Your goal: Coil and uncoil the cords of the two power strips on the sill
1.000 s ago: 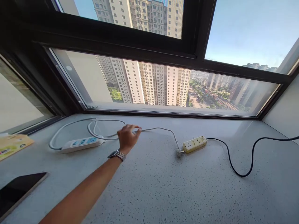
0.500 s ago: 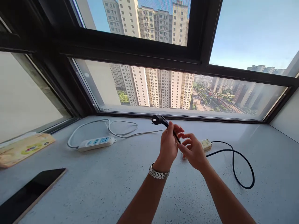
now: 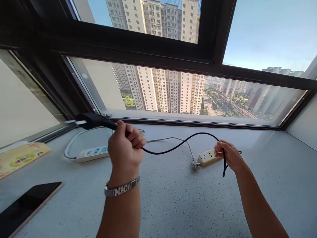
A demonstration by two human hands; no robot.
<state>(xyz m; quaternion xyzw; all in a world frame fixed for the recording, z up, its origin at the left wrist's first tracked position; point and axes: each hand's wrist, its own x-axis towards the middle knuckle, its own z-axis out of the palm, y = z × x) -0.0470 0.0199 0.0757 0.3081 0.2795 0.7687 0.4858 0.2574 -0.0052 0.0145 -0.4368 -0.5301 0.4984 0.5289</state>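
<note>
My left hand (image 3: 125, 148) is a fist around a black cable (image 3: 178, 145), just behind its black plug (image 3: 92, 121), which points left above the sill. My right hand (image 3: 229, 154) pinches the same cable farther along, over a yellow power strip (image 3: 206, 157). The cable hangs in an arc between my hands. A white power strip (image 3: 90, 152) with blue sockets lies left of my left hand. Its white cord (image 3: 170, 138) runs across to a grey plug (image 3: 194, 163) lying beside the yellow strip.
A speckled grey windowsill (image 3: 178, 198) carries everything. A dark phone (image 3: 24, 206) lies at the near left and a yellow packet (image 3: 21, 158) at the far left. A black window frame (image 3: 148, 53) with glass runs along the back.
My hands have drawn apart along the black cable: the left carried the plug out to the left, the right slid back toward the yellow strip. One second ago only my left hand reached for the white cord.
</note>
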